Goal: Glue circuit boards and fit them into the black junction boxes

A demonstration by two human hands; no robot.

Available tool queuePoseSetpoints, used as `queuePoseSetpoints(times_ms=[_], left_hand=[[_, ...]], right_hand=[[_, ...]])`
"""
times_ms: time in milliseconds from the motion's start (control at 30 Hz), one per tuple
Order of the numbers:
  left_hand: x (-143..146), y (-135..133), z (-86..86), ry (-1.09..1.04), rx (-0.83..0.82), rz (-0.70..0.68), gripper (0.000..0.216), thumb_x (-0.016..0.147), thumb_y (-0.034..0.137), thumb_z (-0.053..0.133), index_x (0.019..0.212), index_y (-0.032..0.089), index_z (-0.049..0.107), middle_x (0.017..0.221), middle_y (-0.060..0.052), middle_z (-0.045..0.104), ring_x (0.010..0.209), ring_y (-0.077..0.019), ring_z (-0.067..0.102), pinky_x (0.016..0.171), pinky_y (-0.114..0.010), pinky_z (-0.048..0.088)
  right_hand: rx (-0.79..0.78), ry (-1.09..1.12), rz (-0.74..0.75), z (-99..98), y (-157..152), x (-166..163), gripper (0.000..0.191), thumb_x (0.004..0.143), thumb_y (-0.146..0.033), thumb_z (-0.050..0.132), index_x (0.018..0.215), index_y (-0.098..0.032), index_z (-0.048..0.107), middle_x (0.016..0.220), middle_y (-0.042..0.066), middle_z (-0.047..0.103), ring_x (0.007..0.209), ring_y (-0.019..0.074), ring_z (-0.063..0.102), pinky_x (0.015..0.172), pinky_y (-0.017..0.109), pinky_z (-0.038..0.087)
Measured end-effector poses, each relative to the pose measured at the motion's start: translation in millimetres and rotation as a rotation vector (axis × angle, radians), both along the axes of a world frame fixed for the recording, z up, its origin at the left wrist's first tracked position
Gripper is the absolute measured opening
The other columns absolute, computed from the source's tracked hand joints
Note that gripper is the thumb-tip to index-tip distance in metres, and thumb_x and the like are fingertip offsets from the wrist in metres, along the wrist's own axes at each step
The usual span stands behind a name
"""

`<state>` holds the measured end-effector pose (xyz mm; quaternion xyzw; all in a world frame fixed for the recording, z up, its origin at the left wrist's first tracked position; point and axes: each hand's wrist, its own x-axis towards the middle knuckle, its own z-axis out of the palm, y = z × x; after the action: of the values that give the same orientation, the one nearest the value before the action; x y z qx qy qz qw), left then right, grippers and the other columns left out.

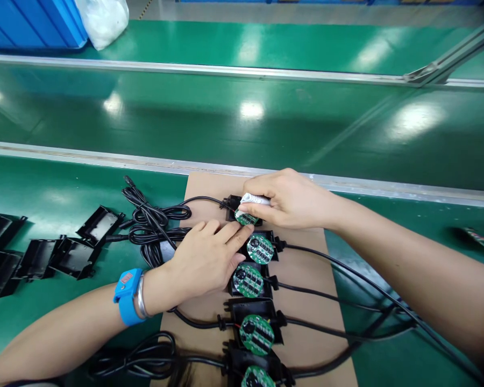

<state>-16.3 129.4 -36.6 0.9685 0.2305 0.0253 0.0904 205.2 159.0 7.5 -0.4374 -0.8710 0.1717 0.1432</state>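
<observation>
While the right hand (292,199), fingers and thumb closed on a white stick-like tool (256,199), holds it over the topmost round green circuit board (246,217), the left hand (210,255) lies just below, fingers extended and thumb apart, fingertips beside that board, a blue strap (129,295) and metal bangle (141,296) at its wrist. Nearer the viewer, on a brown sheet (306,344): four further round green boards (257,334) at black housings (250,307), black cables (145,212) to either side. Farther out: five open black cases (38,259), left, on the green table (64,183); blue bin (32,24) and white bag (105,21), upper left.
</observation>
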Motion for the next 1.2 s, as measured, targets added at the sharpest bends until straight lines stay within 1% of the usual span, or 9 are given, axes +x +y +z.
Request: queuePoseSetpoints(times_ms=[267,533,767,967,1200], left_hand=[[0,0,-0.2,-0.022,0.015,-0.005,0.050,0.102,0.037,0.039,0.148,0.017,0.042,0.136,-0.006,0.057,0.097,-0.0242,0.051,0.080,-0.040,0.042],[0,1,-2.4,-0.024,0.007,-0.007,0.050,0.102,0.037,0.039,0.148,0.017,0.041,0.138,-0.006,0.055,0.100,-0.0247,0.052,0.083,-0.040,0.043],[-1,1,0.3,-0.013,-0.003,-0.010,0.051,0.102,0.037,0.040,0.148,0.016,0.041,0.140,-0.008,0.055,0.100,-0.0241,0.052,0.087,-0.040,0.045],[0,1,1.2,-0.007,-0.016,-0.011,0.050,0.102,0.036,0.039,0.148,0.017,0.041,0.141,-0.006,0.054,0.103,-0.0249,0.052,0.089,-0.041,0.046],[-1,1,1.1,-0.019,-0.044,0.010,0.049,0.102,0.036,0.041,0.147,0.018,0.043,0.142,-0.005,0.054,0.102,-0.0247,0.053,0.089,-0.042,0.047]], right_hand=[[-0.028,-0.045,-0.031,0.5,-5,10,0.033,0.093,-0.038,0.049,0.067,-0.019,0.045,0.061,-0.001,0.049,0.055,0.0108,0.039,0.057,0.026,0.027],[-0.058,-0.020,0.010,5.7,-13,15,0.031,0.095,-0.036,0.047,0.069,-0.019,0.048,0.061,-0.001,0.051,0.055,0.0113,0.041,0.058,0.026,0.029],[-0.070,-0.033,0.015,5.2,-19,22,0.032,0.097,-0.036,0.045,0.069,-0.020,0.047,0.063,0.001,0.051,0.057,0.0131,0.042,0.058,0.029,0.031],[-0.074,-0.062,-0.061,4.8,-16,29,0.033,0.096,-0.042,0.046,0.070,-0.021,0.051,0.062,0.001,0.052,0.056,0.0146,0.040,0.057,0.031,0.029],[-0.084,-0.038,-0.074,3.6,-8,21,0.036,0.095,-0.044,0.046,0.070,-0.020,0.055,0.061,0.001,0.051,0.055,0.0142,0.039,0.057,0.031,0.028]])
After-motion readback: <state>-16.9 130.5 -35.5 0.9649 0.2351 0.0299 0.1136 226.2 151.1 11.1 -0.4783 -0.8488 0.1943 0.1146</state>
